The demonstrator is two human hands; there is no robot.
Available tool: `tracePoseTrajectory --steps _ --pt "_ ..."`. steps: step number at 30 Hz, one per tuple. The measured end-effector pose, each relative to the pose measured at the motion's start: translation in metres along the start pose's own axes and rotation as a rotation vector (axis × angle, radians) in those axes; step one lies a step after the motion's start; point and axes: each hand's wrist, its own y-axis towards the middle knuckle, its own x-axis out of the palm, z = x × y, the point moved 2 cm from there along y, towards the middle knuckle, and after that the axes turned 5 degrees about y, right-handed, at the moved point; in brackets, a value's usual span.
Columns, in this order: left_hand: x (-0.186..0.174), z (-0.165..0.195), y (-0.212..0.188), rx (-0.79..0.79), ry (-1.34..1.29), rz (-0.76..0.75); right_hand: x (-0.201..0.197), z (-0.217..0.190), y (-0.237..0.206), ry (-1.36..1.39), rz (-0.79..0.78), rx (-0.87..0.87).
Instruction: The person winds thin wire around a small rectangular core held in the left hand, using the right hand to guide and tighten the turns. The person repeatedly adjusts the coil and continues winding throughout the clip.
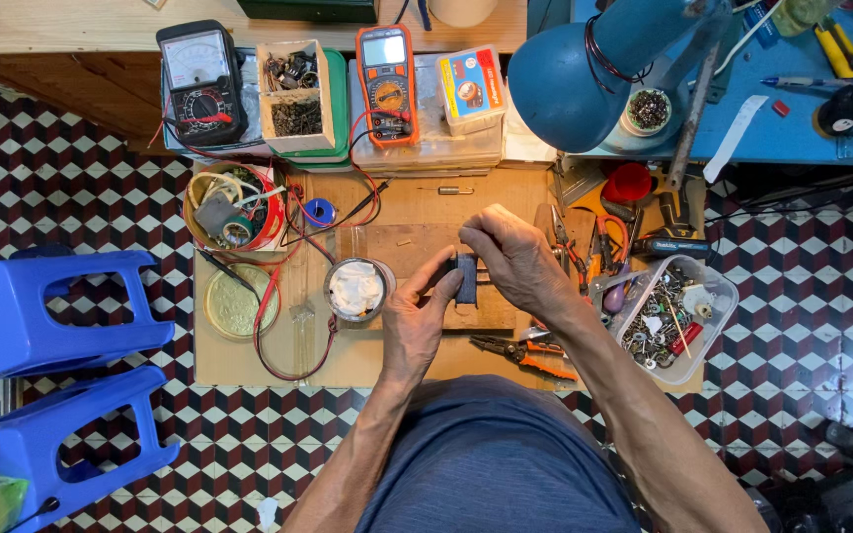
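Both my hands meet over the middle of a small wooden worktable point(249, 370). Between them is a small dark blue rectangular part point(466, 277), held upright. My left hand point(415, 321) pinches its left side with thumb and fingers. My right hand point(510, 257) curls over its top and right side. The part hovers just above a darker wooden board point(397, 247) on the table. What lies under my right palm is hidden.
A round tin with white wadding point(357, 289) sits left of my hands, orange-handled pliers point(525, 352) just below them. A clear tub of screws point(668, 316), a red bowl of wire point(232, 205), two multimeters point(387, 84) and a blue lamp point(584, 74) ring the table. Blue stools point(51, 316) stand left.
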Motion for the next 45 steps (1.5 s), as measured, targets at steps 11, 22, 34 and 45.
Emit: tracePoseTrajectory --steps 11,22,34,45 --pt "0.001 -0.001 0.001 0.038 -0.030 -0.011 0.001 0.018 -0.001 -0.015 0.012 -0.038" --pt "0.004 -0.003 0.009 -0.101 -0.275 0.030 0.027 0.068 -0.029 0.519 -0.073 0.427" --pt "0.007 0.002 0.013 -0.069 -0.296 0.093 0.048 0.050 -0.078 0.522 0.082 0.458" --pt "0.007 0.000 0.016 0.026 -0.251 0.121 0.045 0.037 -0.078 0.398 0.108 0.413"
